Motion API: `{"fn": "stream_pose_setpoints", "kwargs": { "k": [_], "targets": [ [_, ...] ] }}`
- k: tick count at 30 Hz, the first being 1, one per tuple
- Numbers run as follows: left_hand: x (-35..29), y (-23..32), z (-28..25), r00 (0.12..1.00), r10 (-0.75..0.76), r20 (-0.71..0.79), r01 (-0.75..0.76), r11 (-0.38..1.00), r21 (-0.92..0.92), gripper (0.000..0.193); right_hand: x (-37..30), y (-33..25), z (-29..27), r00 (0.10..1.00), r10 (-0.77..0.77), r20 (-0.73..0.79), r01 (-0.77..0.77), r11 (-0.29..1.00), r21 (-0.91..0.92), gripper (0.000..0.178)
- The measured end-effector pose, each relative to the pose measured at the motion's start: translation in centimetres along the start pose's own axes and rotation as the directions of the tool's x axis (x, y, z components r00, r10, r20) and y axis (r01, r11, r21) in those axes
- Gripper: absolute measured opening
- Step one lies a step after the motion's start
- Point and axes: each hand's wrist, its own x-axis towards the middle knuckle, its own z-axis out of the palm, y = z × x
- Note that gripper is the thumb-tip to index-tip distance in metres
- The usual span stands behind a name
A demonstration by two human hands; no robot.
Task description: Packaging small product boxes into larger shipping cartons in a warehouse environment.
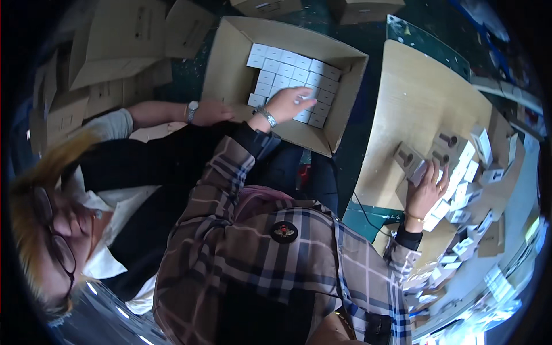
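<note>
My left hand [287,103] is over a large open cardboard carton [227,69], its thumb and fingers apart above the white boxes. Several rows of small white boxes [299,75] stand packed inside, leaving gaps along the carton's left side. On the right, my right hand [422,192] has its thumb and fingers around the near end of a small pale box [418,172] on the wooden board. Beside it lie pale grey boxes holding dark round-ended pieces [449,140]. My fingers partly hide the gripped box.
More white boxes [460,172] lie loosely along the right of the wooden board [402,86]. At the left a person sits close by, a watch-wearing forearm [167,110] reaching to the carton's near left corner. Other cardboard cartons [118,43] stand at the far left.
</note>
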Motion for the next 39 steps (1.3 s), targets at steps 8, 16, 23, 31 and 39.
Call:
{"fn": "stream_pose_setpoints", "kwargs": {
  "k": [8, 16, 23, 31, 39],
  "targets": [
    [-4.8, 9.5, 0.5, 0.977, 0.205, -0.059, -0.205, 0.829, -0.521, 0.053, 2.8, -9.9, -9.9, 0.967, -0.129, -0.220, 0.237, 0.774, 0.587, 0.061],
    [-4.6, 9.0, -3.4, 0.947, -0.317, 0.042, 0.077, 0.097, -0.992, 0.040, 12.1, -25.0, -4.3, 0.670, -0.691, -0.270, 0.696, 0.459, 0.552, 0.070],
    [-1.7, -9.8, -7.8, 0.948, -0.254, 0.191, 0.117, -0.278, -0.954, 0.032, 14.1, -35.9, 4.5, 0.727, -0.687, -0.008, 0.233, 0.235, 0.944, 0.061],
    [8.1, -23.6, -6.4, 0.696, -0.709, 0.117, 0.020, -0.145, -0.989, 0.039, 15.6, -40.7, 16.2, 0.756, -0.536, 0.377, -0.090, 0.485, 0.870, 0.054],
    [8.7, -33.0, -3.1, 0.522, -0.852, 0.028, -0.048, -0.062, -0.997, 0.039, 15.1, -46.3, 23.8, 0.762, -0.542, 0.353, -0.162, 0.369, 0.915, 0.058]
  ]
}}
